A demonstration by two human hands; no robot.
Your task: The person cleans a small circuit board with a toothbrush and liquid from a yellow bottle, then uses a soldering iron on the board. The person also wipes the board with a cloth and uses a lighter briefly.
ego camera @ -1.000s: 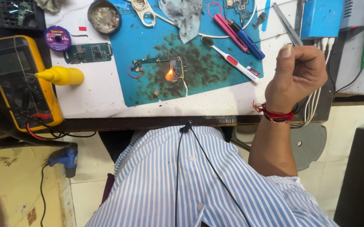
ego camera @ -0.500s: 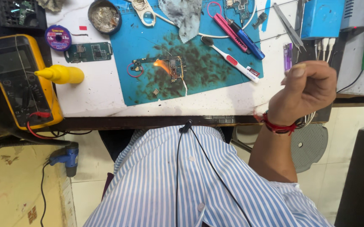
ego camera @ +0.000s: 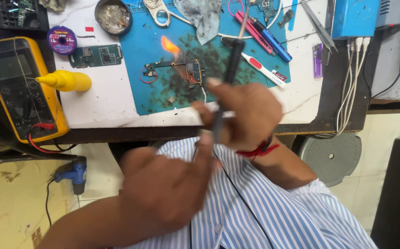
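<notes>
Both hands raised over the lap, in front of the table (ego camera: 93, 110) edge. Right hand (ego camera: 248, 113) clenched around the dark handle of a soldering iron (ego camera: 227, 74), tip pointing away toward the far side of the table, shaft tilted slightly. Red thread bracelet (ego camera: 257, 150) on that wrist. Left hand (ego camera: 167, 189) lower and nearer the camera, blurred, fingers loosely curled, forefinger extended up to touch the iron's handle end; cannot tell whether it grips the cord.

Behind the hands: striped blue-and-white shirt (ego camera: 278, 212) filling the lower frame. White table carrying a blue work mat (ego camera: 140, 69). Yellow multimeter (ego camera: 22, 87) at the left edge, red lead beneath it. Blue box (ego camera: 354, 16) at the upper right, white cables hanging from it. Grey cloth (ego camera: 202, 16) at the top of the mat.

On the mat centre, just beyond the right hand: circuit board (ego camera: 174, 69) with an orange flame (ego camera: 170, 46) burning at its upper edge. Yellow squeeze bottle (ego camera: 63, 80) lying beside the multimeter. Second green board (ego camera: 96, 55) left of the mat. Round tin (ego camera: 113, 16) and purple solder spool (ego camera: 61, 39) above.
</notes>
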